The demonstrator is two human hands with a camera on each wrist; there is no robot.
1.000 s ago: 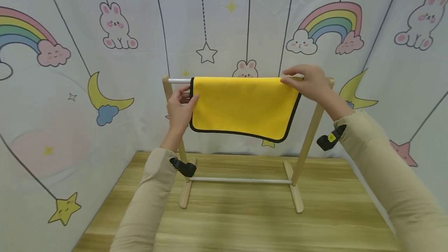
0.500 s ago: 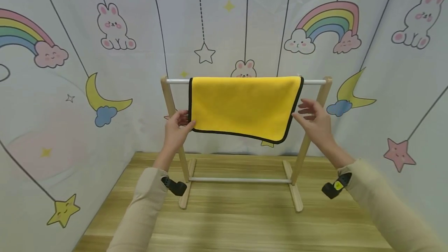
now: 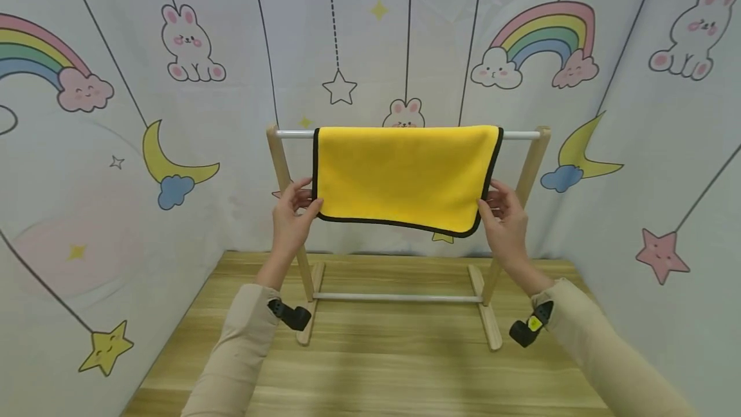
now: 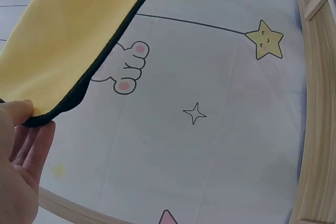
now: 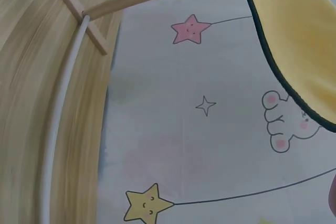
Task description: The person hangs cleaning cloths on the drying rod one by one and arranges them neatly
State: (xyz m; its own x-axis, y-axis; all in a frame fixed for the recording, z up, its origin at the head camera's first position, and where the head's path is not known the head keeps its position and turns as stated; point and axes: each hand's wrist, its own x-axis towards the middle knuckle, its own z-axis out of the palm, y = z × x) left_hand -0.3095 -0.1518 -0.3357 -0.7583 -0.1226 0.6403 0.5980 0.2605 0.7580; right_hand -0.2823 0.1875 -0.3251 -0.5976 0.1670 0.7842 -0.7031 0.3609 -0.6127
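Observation:
A yellow towel [image 3: 399,176] with black edging hangs over the white top rod [image 3: 523,136] of a wooden rack. Its lower edge slopes down toward the right. My left hand [image 3: 292,217] pinches the towel near its lower left corner, thumb in front and fingers behind; the left wrist view shows the same hold on the towel [image 4: 68,30]. On the opposite side, my right hand [image 3: 506,221] pinches the right edge above the lower corner, its fingers partly hidden behind the cloth. In the right wrist view the towel [image 5: 299,40] appears, with only a sliver of hand at the right border.
The rack's wooden legs [image 3: 487,327] stand on a wood-grain table [image 3: 399,365], joined low down by a white bar [image 3: 399,298]. Close behind and along both sides hangs a white backdrop [image 3: 243,211] printed with rabbits, stars and rainbows.
My right hand has come down from the towel's upper right corner and moved in to its lower right edge. My left hand has slid down the left edge to the lower corner.

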